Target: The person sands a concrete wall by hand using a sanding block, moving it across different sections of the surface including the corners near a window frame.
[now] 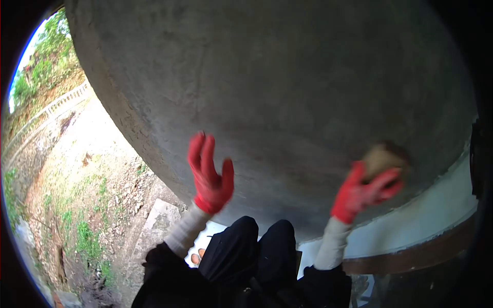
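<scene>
A large grey cement surface (267,77) fills most of the view, with faint streaks and blotches on it. My right hand (362,192), in a red glove, grips a tan, rounded block that looks like a sponge (385,161), blurred and dark along its far edge. The block is against or very close to the cement. On the left, my left hand (210,177), also red-gloved, has its fingers raised and its thumb apart, holding nothing. It is in front of the cement; whether it touches cannot be told.
My dark-clothed knees (246,238) are below, between my arms. A white wall band (426,218) and a brown strip (411,259) run along the lower right. Outside at left lie sloping ground with rubble (120,200), green plants (87,241) and a pale railing (67,100).
</scene>
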Demonstrator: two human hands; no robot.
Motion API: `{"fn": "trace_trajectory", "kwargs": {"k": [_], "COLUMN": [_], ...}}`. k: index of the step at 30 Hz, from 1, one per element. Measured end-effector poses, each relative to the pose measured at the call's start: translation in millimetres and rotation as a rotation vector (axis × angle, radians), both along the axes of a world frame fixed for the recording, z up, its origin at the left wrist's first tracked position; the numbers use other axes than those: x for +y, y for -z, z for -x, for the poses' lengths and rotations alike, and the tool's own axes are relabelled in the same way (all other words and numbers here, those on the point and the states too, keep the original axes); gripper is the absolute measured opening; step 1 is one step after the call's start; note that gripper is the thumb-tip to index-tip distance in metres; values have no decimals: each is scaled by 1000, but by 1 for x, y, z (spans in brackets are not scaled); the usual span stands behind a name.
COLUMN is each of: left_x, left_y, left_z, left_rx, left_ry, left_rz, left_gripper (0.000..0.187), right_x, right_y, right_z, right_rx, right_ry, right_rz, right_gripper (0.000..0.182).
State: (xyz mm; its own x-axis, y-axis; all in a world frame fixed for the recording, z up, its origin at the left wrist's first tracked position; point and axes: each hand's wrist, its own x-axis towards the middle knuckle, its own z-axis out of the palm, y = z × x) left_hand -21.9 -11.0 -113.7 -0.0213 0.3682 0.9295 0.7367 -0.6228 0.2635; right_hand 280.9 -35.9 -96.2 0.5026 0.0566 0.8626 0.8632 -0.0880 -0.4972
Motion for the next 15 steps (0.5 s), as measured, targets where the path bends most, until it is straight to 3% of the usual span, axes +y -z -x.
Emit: {"fn": "trace_trajectory", "kwargs": {"k": [1, 2, 3, 4, 5, 6, 7, 9, 13, 15], "left_x": [-7, -18, -29, -39, -50, -57, -59, -72, -76, -74], "left_y": [29, 50, 66, 77, 86, 90, 91, 99, 106, 110], "left_z": [-6, -15, -24, -31, -33, -28, -17, 2, 12, -1], "left_rx": [-110, -195, -295, -387, -418, -444, -450, -457, -661, -622], "left_ry": [18, 3, 17, 6, 4, 1, -10, -70, -99, -65], "left_rz": [70, 145, 227, 307, 348, 382, 371, 346, 414, 429], "left_gripper": [65, 64, 63, 66, 66, 65, 65, 64, 60, 58], "right_x": [4, 13, 47, 47, 43, 33, 37, 44, 38, 46], "right_y": [22, 62, 152, 173, 188, 163, 148, 122, -63, -82], "right_z": [33, 67, 107, 131, 126, 131, 139, 144, 144, 150], "right_rx": [-257, -351, -429, -949, -1152, -1308, -1316, -986, -750, -765], "right_ry": [-12, -179, -62, 596, 124, -365, -371, -487, -238, -212], "right_rz": [85, 131, 19, 102, 243, 371, 355, 196, 70, 45], "right_gripper": [82, 60, 82, 74, 71, 68, 68, 69, 77, 77]}}
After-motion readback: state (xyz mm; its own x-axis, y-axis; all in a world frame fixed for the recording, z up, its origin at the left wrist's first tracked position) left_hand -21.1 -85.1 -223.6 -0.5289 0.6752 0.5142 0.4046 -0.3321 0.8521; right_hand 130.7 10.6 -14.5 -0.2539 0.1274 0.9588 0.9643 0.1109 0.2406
